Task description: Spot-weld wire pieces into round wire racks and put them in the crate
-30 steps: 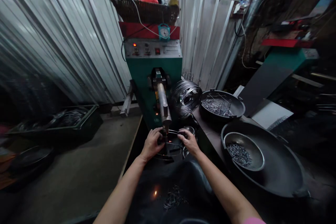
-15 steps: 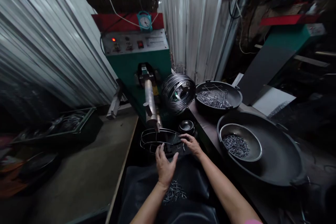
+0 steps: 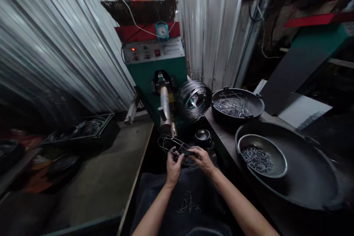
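A round wire frame (image 3: 181, 142) is tilted up beneath the metal arm (image 3: 165, 108) of a green spot-welding machine (image 3: 138, 72). My right hand (image 3: 202, 159) is closed on its right side, with the thumb and fingers pinching the wire. Curled at the near side of the frame, my left hand (image 3: 174, 166) grips its wire between thumb and fingers. Short bent wire pieces (image 3: 188, 204) lie on the dark cover over my lap, just below my hands. Fingers hide part of the frame's near edge.
Right of the machine hangs a wire coil (image 3: 194, 100). A small dark bowl (image 3: 202, 135) stands below it. Black pans (image 3: 306, 177) on the right hold a metal bowl (image 3: 282, 167) and wire pieces. A green bin (image 3: 109, 132) sits on the left floor.
The wire frame has gone from lying nearly flat to tilted. My left hand has closed from spread fingers onto its wire, and my right hand grips further round. The view has shifted slightly left.
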`<state>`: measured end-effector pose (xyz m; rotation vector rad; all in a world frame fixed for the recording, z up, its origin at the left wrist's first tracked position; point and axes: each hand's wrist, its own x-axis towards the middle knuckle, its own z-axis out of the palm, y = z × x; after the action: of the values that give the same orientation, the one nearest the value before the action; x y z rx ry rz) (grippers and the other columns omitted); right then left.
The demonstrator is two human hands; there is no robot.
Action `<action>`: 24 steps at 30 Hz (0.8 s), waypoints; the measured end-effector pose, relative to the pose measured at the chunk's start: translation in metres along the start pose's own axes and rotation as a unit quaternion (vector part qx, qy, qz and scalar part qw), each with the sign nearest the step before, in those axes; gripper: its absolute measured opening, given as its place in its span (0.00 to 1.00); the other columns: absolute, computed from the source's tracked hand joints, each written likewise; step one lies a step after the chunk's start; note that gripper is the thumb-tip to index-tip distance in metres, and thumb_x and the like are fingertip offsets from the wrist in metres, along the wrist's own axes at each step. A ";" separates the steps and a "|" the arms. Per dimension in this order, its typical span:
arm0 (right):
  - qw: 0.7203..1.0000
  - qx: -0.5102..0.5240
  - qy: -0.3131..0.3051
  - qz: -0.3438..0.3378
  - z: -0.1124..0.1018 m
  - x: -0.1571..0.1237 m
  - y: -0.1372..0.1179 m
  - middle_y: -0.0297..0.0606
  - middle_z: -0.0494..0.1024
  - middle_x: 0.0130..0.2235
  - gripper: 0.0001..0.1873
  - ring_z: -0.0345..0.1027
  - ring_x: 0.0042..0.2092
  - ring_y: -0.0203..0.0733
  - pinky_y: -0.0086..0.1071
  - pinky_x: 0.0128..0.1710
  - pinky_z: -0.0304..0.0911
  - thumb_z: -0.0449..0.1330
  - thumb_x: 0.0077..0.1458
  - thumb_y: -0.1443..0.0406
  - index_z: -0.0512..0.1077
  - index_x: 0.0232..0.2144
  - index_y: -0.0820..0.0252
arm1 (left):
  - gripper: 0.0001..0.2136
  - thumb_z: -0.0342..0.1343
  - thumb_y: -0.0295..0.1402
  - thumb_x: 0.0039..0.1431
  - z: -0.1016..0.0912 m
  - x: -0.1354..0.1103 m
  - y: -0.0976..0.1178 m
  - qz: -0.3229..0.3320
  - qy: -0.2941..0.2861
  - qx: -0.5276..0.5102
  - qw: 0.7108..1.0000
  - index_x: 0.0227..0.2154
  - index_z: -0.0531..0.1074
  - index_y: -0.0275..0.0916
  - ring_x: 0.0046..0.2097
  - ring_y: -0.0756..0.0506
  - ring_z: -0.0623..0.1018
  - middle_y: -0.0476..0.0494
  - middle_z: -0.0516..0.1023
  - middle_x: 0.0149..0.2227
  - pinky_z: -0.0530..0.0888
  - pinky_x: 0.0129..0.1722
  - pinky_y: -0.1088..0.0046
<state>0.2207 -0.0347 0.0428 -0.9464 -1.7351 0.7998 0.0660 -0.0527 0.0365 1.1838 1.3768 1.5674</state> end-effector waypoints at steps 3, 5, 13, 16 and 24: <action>0.997 -0.063 -0.025 -0.029 0.007 0.001 -0.010 0.42 0.72 0.46 0.13 0.68 0.47 0.42 0.37 0.48 0.64 0.56 0.56 0.64 0.72 0.44 0.54 | 0.22 0.61 0.37 0.46 -0.012 0.007 0.005 -0.049 0.026 -0.102 0.993 0.46 0.64 0.39 0.36 0.51 0.71 0.49 0.67 0.33 0.69 0.39 0.73; 0.995 -0.085 -0.025 -0.040 0.010 0.000 -0.012 0.44 0.70 0.48 0.14 0.67 0.49 0.43 0.37 0.48 0.64 0.54 0.57 0.65 0.71 0.46 0.54 | 0.23 0.62 0.36 0.45 -0.016 0.011 0.007 -0.067 0.029 -0.137 0.988 0.45 0.65 0.40 0.36 0.51 0.71 0.50 0.68 0.33 0.69 0.39 0.74; 0.986 -0.139 -0.050 -0.077 0.012 0.001 -0.023 0.45 0.70 0.49 0.17 0.66 0.50 0.44 0.39 0.49 0.64 0.50 0.59 0.66 0.67 0.51 0.54 | 0.22 0.63 0.33 0.41 -0.021 0.015 0.013 -0.089 0.036 -0.171 0.981 0.42 0.67 0.39 0.35 0.53 0.70 0.50 0.69 0.32 0.67 0.39 0.75; 0.979 -0.185 -0.050 -0.073 -0.001 -0.014 -0.034 0.46 0.68 0.53 0.22 0.63 0.53 0.46 0.41 0.51 0.62 0.55 0.57 0.63 0.63 0.54 0.54 | 0.21 0.64 0.33 0.40 -0.028 0.014 0.016 -0.090 0.032 -0.171 0.981 0.40 0.67 0.39 0.35 0.53 0.70 0.51 0.69 0.32 0.67 0.38 0.76; 0.860 -0.411 0.161 0.258 -0.179 -0.141 -0.054 0.42 0.77 0.41 0.12 0.70 0.43 0.44 0.36 0.45 0.64 0.52 0.56 0.66 0.71 0.41 0.60 | 0.21 0.66 0.34 0.34 -0.049 0.009 0.019 -0.102 0.025 -0.119 0.987 0.33 0.65 0.39 0.33 0.53 0.71 0.54 0.68 0.30 0.71 0.42 0.69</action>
<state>0.4093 -0.1671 0.0833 -2.0561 -1.5225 0.1383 0.0176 -0.0634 0.0565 0.8400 1.2579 1.5725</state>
